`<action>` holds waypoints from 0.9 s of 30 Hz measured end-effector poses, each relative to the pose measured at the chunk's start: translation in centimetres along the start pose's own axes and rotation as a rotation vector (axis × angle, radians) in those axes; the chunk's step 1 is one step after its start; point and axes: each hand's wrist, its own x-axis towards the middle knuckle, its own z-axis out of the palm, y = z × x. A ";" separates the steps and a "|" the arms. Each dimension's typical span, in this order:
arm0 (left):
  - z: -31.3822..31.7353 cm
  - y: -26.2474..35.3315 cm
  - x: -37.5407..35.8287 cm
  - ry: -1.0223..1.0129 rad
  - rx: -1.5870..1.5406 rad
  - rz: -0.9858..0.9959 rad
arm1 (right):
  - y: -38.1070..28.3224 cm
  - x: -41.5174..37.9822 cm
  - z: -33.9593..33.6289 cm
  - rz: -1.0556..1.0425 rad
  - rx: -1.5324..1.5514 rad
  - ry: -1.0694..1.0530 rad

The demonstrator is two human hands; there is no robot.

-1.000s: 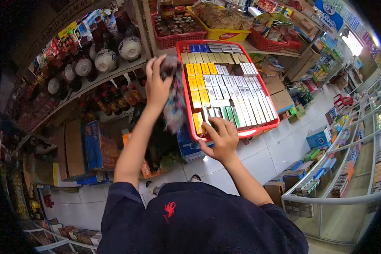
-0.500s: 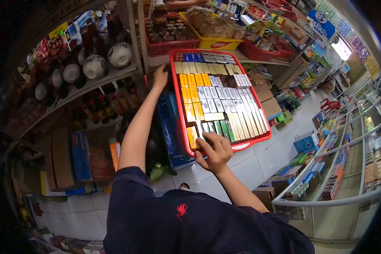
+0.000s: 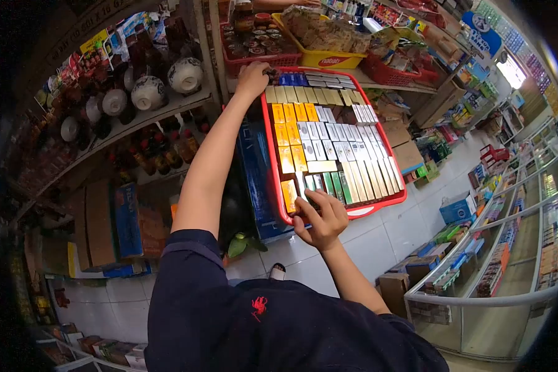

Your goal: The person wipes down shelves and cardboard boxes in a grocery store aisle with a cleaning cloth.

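The left hand (image 3: pixel 253 79) is at the far left corner of the tray (image 3: pixel 387 202), something dark (image 3: pixel 270 74) at its fingertips; whether it grips is unclear. The right hand (image 3: pixel 321 221), half curled, is at the near left corner beside an orange pack (image 3: pixel 289 194). A snagging fingertip could topple that pack; uneven pressure on the rim might tilt the tray, whose support is hidden.
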 end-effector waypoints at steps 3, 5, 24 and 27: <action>0.7 -0.4 -1.8 0.072 0.012 0.031 | 0.2 -0.1 0.1 -0.025 0.003 0.010; 0.8 -0.2 -2.9 0.187 -0.085 0.047 | 0.3 -0.2 0.3 -0.032 0.006 0.024; -4.0 8.1 -20.6 0.148 -0.141 0.178 | -0.1 -0.4 0.1 -0.016 0.043 0.086; -5.2 10.0 -23.9 0.125 -0.124 0.203 | -0.2 -0.3 0.0 0.017 0.060 0.066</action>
